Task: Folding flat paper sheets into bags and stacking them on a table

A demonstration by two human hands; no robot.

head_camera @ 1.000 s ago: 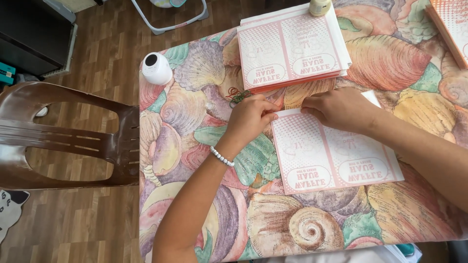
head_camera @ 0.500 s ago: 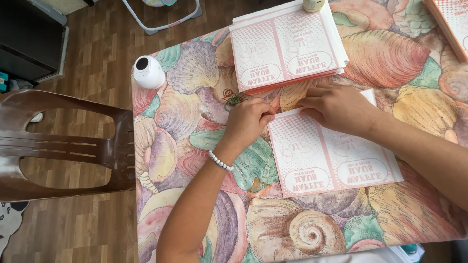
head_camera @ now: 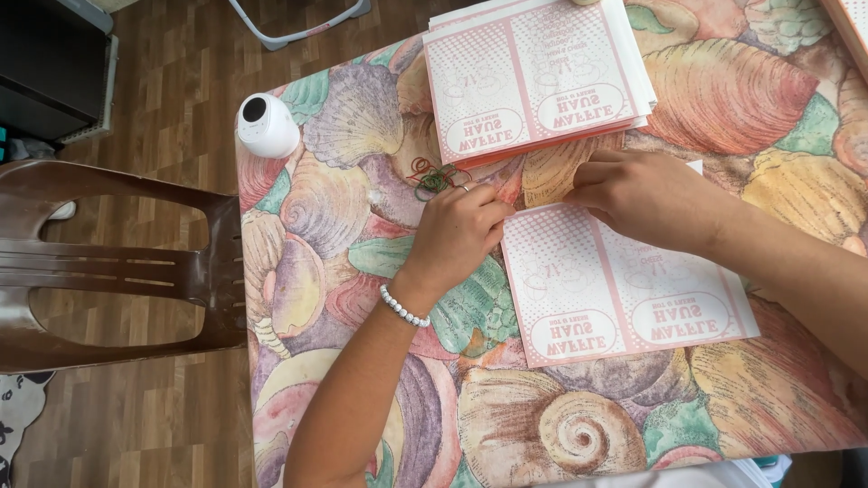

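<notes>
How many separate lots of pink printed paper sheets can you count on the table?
3. One sheet lies under both hands near the middle, a stack sits at the far edge, and another stack is cut off at the top right corner. More may lie out of view.

On the bench (head_camera: 344, 217), the printed sheet (head_camera: 624, 289) lies near the front edge, with the stack of sheets (head_camera: 533, 72) behind it. Rubber bands (head_camera: 432, 177) lie left of both, the small round device (head_camera: 265, 126) farther left at the edge. A chair (head_camera: 108, 262) stands left of the bench.
</notes>
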